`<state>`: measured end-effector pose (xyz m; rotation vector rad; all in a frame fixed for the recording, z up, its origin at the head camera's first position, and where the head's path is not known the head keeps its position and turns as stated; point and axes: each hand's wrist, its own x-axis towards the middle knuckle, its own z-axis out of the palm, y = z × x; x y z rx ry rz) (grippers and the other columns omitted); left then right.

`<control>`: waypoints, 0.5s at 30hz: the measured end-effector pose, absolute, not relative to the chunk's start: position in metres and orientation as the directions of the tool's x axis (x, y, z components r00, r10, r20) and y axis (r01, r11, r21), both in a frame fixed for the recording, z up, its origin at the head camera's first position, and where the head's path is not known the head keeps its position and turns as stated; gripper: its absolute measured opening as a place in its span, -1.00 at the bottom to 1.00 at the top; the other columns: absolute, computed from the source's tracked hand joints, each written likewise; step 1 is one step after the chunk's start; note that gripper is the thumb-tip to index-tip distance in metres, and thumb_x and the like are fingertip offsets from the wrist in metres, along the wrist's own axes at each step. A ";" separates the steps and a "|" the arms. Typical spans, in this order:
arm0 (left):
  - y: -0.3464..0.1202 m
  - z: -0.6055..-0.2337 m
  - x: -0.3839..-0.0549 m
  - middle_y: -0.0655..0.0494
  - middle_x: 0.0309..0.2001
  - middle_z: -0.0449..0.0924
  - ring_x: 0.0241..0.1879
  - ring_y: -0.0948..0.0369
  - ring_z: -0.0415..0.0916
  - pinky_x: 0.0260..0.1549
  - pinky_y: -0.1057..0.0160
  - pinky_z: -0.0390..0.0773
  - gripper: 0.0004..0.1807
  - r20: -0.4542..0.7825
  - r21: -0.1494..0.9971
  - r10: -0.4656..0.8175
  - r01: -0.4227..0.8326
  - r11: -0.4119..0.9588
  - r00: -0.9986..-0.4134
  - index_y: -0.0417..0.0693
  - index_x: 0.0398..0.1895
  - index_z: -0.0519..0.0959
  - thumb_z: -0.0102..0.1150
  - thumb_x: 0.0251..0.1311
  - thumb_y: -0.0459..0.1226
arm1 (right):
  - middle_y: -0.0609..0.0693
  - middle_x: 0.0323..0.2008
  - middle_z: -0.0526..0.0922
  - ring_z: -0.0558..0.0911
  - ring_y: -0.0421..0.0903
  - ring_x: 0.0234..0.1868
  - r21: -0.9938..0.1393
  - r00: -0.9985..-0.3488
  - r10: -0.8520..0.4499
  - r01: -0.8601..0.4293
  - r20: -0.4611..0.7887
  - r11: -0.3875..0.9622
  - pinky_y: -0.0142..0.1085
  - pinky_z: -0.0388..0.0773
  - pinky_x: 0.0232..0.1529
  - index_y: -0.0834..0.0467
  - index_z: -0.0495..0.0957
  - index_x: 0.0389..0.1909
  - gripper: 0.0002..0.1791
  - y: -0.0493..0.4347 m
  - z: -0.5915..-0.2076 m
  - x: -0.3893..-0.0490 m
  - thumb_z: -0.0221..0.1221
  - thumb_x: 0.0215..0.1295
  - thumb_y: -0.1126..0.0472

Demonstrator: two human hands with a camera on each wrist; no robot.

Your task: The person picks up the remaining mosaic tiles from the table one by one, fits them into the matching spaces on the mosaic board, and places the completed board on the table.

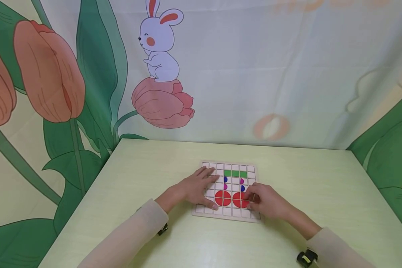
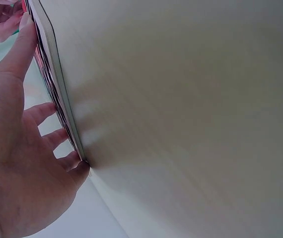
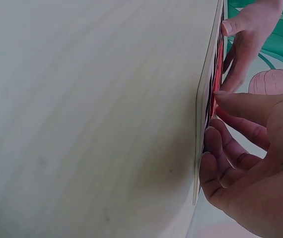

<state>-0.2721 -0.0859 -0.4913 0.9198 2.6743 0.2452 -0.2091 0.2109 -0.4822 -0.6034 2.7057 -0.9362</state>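
A square wooden grid board (image 1: 226, 219) with white cells lies flat on the table. Green tiles (image 1: 235, 174) form a bar near its top, with small blue and magenta half-round pieces (image 1: 225, 179) below. Lower down are two red circles made of quarter tiles, the left circle (image 1: 223, 198) whole in view. My left hand (image 1: 197, 186) rests spread over the board's left side, thumb near the lower-left cells. With thumb and index finger, my right hand (image 1: 266, 200) pinches a red quarter tile (image 1: 243, 203) at the right circle, its other fingers curled by the board's right edge.
The pale wooden table (image 1: 147, 167) extends around the board on all sides. Behind it hangs a cloth (image 1: 238, 74) printed with tulips and a rabbit. Both sleeves (image 1: 130, 232) reach in from the near side, with a black strapped device (image 1: 307, 257) at the right wrist.
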 end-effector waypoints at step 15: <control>-0.086 -0.492 -0.272 0.10 0.75 -0.21 0.71 -0.05 -0.33 0.60 -0.17 0.03 0.29 -0.225 0.271 0.620 0.563 0.781 -0.752 0.26 0.74 0.06 0.38 -0.01 0.48 | -0.09 -0.25 0.60 0.53 -0.12 -0.22 -0.616 -0.886 -0.459 -0.323 -0.070 0.718 -0.37 0.60 -0.24 0.06 0.68 -0.16 -0.82 0.211 -0.487 -0.213 0.45 0.30 0.32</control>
